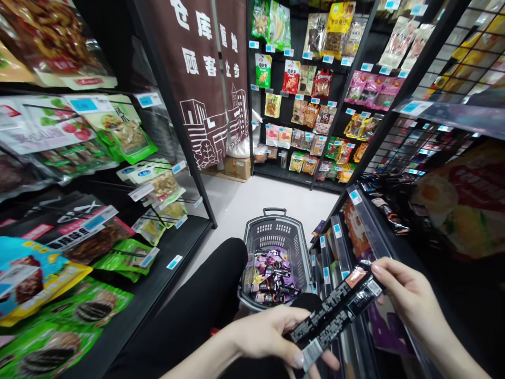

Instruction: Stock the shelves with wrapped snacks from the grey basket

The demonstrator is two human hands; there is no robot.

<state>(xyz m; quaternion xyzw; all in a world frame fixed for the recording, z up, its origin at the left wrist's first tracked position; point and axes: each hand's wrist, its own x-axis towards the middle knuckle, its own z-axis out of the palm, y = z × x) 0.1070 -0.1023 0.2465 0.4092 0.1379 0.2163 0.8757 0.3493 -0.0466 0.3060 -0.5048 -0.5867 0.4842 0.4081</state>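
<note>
We see our left hand (272, 334) low in the middle, palm turned inward, thumb stretched forward and fingers (300, 360) curled in a pinch. Our right hand (406, 295) reaches in from the right, fingers closed in a grip, forearm running off toward the lower right corner.

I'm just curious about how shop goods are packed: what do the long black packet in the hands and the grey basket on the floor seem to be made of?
The long black packet, held between the left hand and right hand, looks like thin glossy plastic film: it catches light and carries fine white print. The grey basket looks like matt moulded plastic, with slotted walls and a handle of the same grey.
</note>
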